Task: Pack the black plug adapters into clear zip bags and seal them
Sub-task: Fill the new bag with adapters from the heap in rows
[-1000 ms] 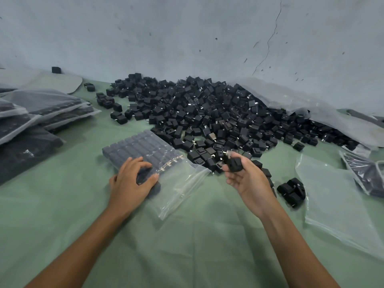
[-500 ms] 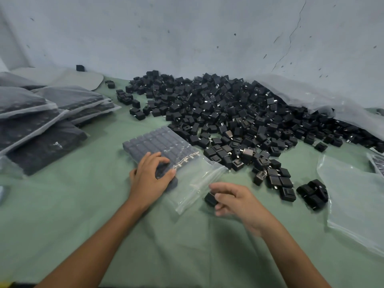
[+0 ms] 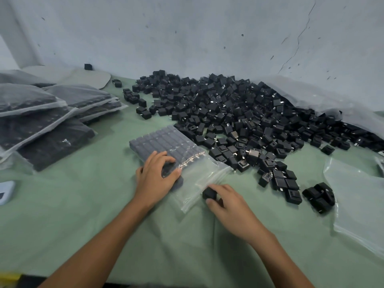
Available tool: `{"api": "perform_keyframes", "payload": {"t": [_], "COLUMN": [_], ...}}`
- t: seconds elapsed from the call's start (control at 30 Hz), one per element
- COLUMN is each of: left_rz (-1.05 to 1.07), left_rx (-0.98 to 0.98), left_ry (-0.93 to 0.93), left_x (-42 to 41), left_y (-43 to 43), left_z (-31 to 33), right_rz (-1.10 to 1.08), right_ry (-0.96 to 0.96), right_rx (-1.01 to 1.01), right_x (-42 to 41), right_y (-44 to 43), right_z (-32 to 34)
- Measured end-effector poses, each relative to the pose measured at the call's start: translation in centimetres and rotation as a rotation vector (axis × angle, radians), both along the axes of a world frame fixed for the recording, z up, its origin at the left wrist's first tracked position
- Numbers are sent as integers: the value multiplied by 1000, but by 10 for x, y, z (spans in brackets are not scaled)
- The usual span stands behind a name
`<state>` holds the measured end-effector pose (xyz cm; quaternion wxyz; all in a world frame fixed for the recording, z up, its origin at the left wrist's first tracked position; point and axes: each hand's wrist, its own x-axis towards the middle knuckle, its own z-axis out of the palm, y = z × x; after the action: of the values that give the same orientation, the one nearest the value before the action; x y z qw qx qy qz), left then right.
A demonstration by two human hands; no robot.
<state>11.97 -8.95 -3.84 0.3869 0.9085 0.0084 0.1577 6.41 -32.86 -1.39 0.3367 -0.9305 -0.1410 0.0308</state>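
From the head camera, the left hand [image 3: 154,179] lies flat, fingers spread, on the part-filled clear zip bag [image 3: 178,156] on the green bench [image 3: 83,215], pressing the rows of adapters inside; its grip grasps nothing. The right hand [image 3: 230,206] pinches one black plug adapter [image 3: 208,193] at the bag's open mouth, touching the plastic. A large pile of loose adapters [image 3: 239,113] spreads behind. Filled bags [image 3: 47,113] are stacked at left; an empty bag [image 3: 357,196] lies at right.
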Motion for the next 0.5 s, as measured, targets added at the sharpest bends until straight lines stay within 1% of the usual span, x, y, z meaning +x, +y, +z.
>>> {"api": "perform_keyframes", "payload": {"t": [0.1, 0.13, 0.17, 0.2, 0.3, 0.33, 0.37, 0.4, 0.5], "left_rz": [3, 2, 1, -1, -6, -8, -8, -9, -8], "left_rx": [3, 6, 8, 11, 17, 20, 24, 27, 32], "left_ry": [-9, -13, -15, -14, -10, -10, -10, -9, -13], "left_x": [0, 0, 0, 0, 0, 1, 1, 0, 0], "left_y": [0, -1, -1, -1, 0, 0, 0, 0, 0], "left_z": [0, 0, 0, 0, 0, 0, 0, 0, -1], "right_rz": [-29, -53, -87, -139, -287, -298, -287, -258, -190], "right_ry": [13, 18, 54, 131, 475, 525, 542, 528, 419], "right_rx": [-28, -4, 84, 250, 873, 981, 1004, 959, 736], "right_x": [10, 14, 17, 19, 26, 30, 34, 37, 43], "right_y": [7, 10, 14, 20, 38, 42, 45, 48, 55], "right_z": [7, 9, 11, 12, 14, 14, 14, 13, 8]}}
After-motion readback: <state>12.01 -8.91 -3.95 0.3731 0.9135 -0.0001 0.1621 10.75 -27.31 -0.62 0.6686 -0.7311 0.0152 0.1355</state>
